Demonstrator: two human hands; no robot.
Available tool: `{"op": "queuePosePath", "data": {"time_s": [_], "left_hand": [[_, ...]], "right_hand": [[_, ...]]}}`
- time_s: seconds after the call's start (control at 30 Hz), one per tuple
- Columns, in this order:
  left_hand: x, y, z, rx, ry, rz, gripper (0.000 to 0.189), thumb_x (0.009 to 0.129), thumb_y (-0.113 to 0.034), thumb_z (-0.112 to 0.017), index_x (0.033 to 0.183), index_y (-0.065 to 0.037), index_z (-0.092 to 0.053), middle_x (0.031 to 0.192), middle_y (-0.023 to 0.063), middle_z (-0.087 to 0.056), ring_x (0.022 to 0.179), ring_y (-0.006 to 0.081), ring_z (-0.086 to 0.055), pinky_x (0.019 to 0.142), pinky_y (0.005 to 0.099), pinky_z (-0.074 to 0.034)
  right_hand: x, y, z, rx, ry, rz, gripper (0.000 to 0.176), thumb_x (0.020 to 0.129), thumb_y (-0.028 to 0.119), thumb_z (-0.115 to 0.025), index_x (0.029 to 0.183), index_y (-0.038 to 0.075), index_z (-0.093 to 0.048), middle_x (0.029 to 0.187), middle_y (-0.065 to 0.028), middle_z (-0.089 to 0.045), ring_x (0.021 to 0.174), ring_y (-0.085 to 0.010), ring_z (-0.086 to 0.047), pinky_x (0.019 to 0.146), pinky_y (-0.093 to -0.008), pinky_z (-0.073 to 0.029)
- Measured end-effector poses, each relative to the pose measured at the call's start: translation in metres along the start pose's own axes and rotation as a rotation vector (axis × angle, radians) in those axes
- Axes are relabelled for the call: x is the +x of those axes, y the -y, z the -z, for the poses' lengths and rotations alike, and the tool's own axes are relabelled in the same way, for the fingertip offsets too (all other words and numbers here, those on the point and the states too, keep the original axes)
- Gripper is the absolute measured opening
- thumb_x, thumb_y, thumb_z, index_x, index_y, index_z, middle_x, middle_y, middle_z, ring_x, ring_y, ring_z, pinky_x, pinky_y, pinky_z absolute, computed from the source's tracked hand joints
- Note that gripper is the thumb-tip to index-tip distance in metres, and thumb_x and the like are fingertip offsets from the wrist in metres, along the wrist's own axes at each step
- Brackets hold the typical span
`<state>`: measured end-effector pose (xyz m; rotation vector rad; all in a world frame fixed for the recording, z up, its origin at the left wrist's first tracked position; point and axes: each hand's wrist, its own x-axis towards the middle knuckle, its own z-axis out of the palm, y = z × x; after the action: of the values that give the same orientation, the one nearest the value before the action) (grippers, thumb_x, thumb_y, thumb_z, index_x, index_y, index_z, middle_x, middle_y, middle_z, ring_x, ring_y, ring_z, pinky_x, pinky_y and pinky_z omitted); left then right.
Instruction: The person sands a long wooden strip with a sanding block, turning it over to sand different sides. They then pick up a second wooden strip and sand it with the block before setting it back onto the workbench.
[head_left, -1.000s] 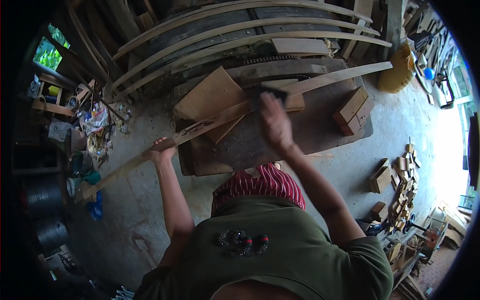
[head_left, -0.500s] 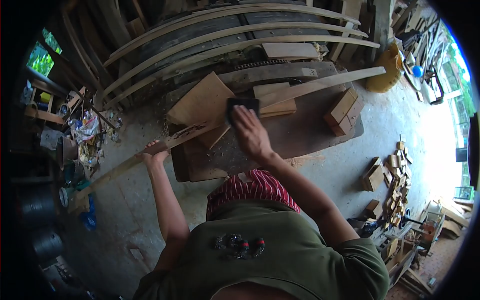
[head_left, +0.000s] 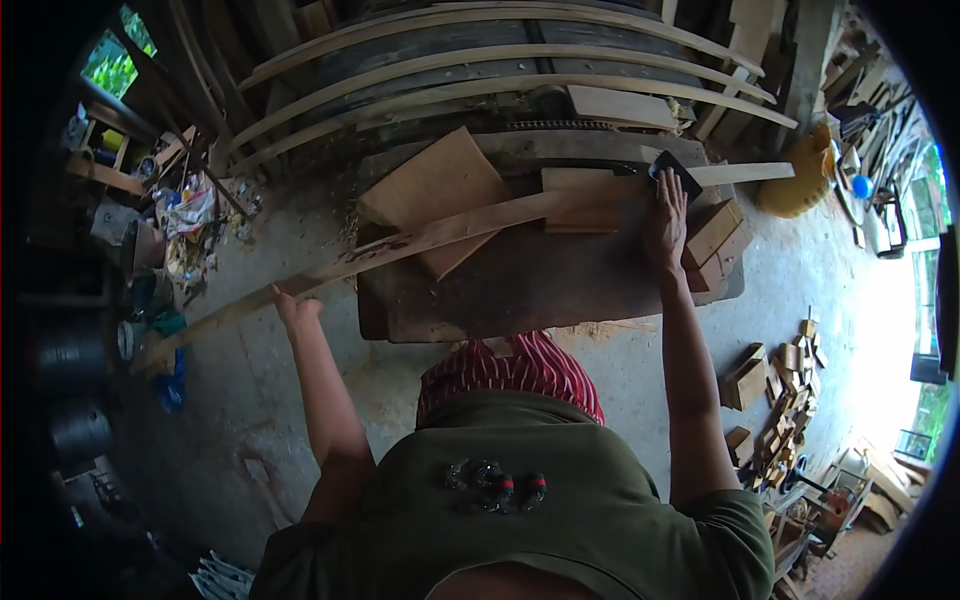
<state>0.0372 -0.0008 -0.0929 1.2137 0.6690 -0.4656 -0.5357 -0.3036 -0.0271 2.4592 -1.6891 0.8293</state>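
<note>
A long wooden strip (head_left: 470, 222) runs slantwise over a dark workbench (head_left: 480, 305), with a dark stained patch left of its middle. My left hand (head_left: 297, 306) grips the strip near its left part, the fingers partly hidden beneath it. Toward the right end, my right hand (head_left: 667, 228) lies with its fingers stretched over a black flat pad (head_left: 684, 172), which it presses on the strip. Under the strip are a square wooden board (head_left: 430, 185) and a light wooden block (head_left: 580, 216).
Wooden blocks (head_left: 714, 243) sit at the bench's right end. Behind the bench lie long curved strips (head_left: 500, 52). A yellow container (head_left: 797, 180) stands to the right. Small offcuts (head_left: 783, 405) are heaped on the floor at right, and clutter (head_left: 195, 215) lies at left.
My right hand and the black pad have slid rightward along the strip, from its middle toward its right end. My left hand still grips the strip. The view has shifted slightly.
</note>
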Motion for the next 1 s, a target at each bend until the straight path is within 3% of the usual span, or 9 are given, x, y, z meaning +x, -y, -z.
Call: {"op": "queuePosePath", "data": {"time_s": [0.1, 0.17, 0.27, 0.37, 0.43, 0.67, 0.73, 0.9, 1.0], "left_hand": [[-0.15, 0.011, -0.022, 0.378, -0.544, -0.886, 0.054, 0.097, -0.03, -0.059, 0.141, -0.006, -0.038, 0.142, 0.019, -0.036, 0.135, 0.0346, -0.036, 0.113, 0.0482, -0.027], [-0.166, 0.028, -0.026, 0.601, 0.009, -1.695, 0.05, 0.097, -0.028, -0.058, 0.138, -0.004, -0.042, 0.137, 0.0191, -0.043, 0.128, 0.0365, -0.042, 0.109, 0.0489, -0.031], [-0.232, 0.066, -0.068, 1.129, 0.829, -1.677, 0.045, 0.094, -0.026, -0.062, 0.134, -0.008, -0.05, 0.132, 0.0143, -0.05, 0.129, 0.0334, -0.042, 0.106, 0.0491, -0.032], [-0.251, 0.109, -0.091, 1.229, 1.029, -1.84, 0.051, 0.089, -0.026, -0.068, 0.135, -0.012, -0.051, 0.129, 0.015, -0.05, 0.124, 0.0347, -0.046, 0.101, 0.0466, -0.039], [-0.239, 0.147, -0.101, 1.142, 1.286, -1.514, 0.055, 0.076, -0.03, -0.079, 0.125, -0.012, -0.06, 0.116, 0.0084, -0.057, 0.105, 0.0292, -0.057, 0.089, 0.0445, -0.046], [-0.243, 0.16, -0.097, 1.186, 1.169, -1.608, 0.05, 0.079, -0.033, -0.077, 0.124, -0.018, -0.063, 0.102, 0.0057, -0.058, 0.093, 0.0284, -0.057, 0.08, 0.0416, -0.046], [-0.253, 0.15, -0.095, 1.121, 1.055, -1.816, 0.05, 0.08, -0.035, -0.076, 0.125, -0.017, -0.063, 0.105, 0.0064, -0.056, 0.091, 0.0296, -0.055, 0.08, 0.0426, -0.045], [-0.249, 0.145, -0.094, 1.201, 1.107, -1.758, 0.047, 0.083, -0.036, -0.074, 0.124, -0.016, -0.063, 0.102, 0.0068, -0.053, 0.092, 0.0291, -0.054, 0.077, 0.0429, -0.046], [-0.246, 0.152, -0.095, 1.153, 1.094, -1.743, 0.045, 0.082, -0.035, -0.074, 0.122, -0.016, -0.065, 0.099, 0.0068, -0.053, 0.091, 0.0294, -0.054, 0.076, 0.0431, -0.046]], "right_hand": [[-0.003, 0.001, -0.001, 0.016, 0.023, -0.013, 0.049, 0.097, 0.015, -0.043, 0.143, -0.001, -0.04, 0.151, -0.0199, -0.038, 0.143, -0.0357, -0.031, 0.118, -0.0469, -0.022], [-0.007, -0.006, -0.005, 0.003, 0.011, 0.014, 0.052, 0.093, 0.009, -0.044, 0.144, -0.001, -0.04, 0.151, -0.02, -0.038, 0.143, -0.0358, -0.03, 0.118, -0.0475, -0.022], [-0.007, -0.006, -0.004, -0.011, 0.0, 0.069, 0.055, 0.09, 0.005, -0.044, 0.144, -0.001, -0.04, 0.152, -0.0199, -0.037, 0.143, -0.0355, -0.03, 0.118, -0.0481, -0.021], [-0.003, 0.0, -0.003, 0.0, -0.02, 0.074, 0.055, 0.09, 0.006, -0.045, 0.144, 0.0, -0.04, 0.151, -0.0206, -0.037, 0.143, -0.0357, -0.031, 0.118, -0.0491, -0.022], [-0.003, 0.009, -0.003, -0.01, -0.093, 0.05, 0.056, 0.09, 0.008, -0.048, 0.145, 0.002, -0.04, 0.151, -0.0212, -0.038, 0.142, -0.0356, -0.032, 0.117, -0.0499, -0.022], [-0.039, 0.134, 0.009, 0.248, 0.09, 0.32, 0.052, 0.085, 0.007, -0.051, 0.137, 0.002, -0.051, 0.147, -0.0162, -0.045, 0.138, -0.0317, -0.041, 0.116, -0.0448, -0.03], [-0.035, 0.111, 0.012, 0.233, 0.121, 0.332, 0.053, 0.085, 0.007, -0.052, 0.137, 0.002, -0.051, 0.147, -0.0154, -0.045, 0.138, -0.0311, -0.041, 0.116, -0.0443, -0.03], [0.014, -0.007, 0.014, 0.024, -0.033, 0.072, 0.051, 0.093, 0.016, -0.049, 0.141, 0.0, -0.044, 0.147, -0.0204, -0.044, 0.14, -0.0359, -0.037, 0.115, -0.0498, -0.028], [0.03, -0.02, 0.004, -0.076, -0.122, -0.115, 0.051, 0.092, 0.015, -0.047, 0.14, -0.001, -0.044, 0.147, -0.0219, -0.043, 0.139, -0.0376, -0.038, 0.114, -0.0515, -0.029]]}}
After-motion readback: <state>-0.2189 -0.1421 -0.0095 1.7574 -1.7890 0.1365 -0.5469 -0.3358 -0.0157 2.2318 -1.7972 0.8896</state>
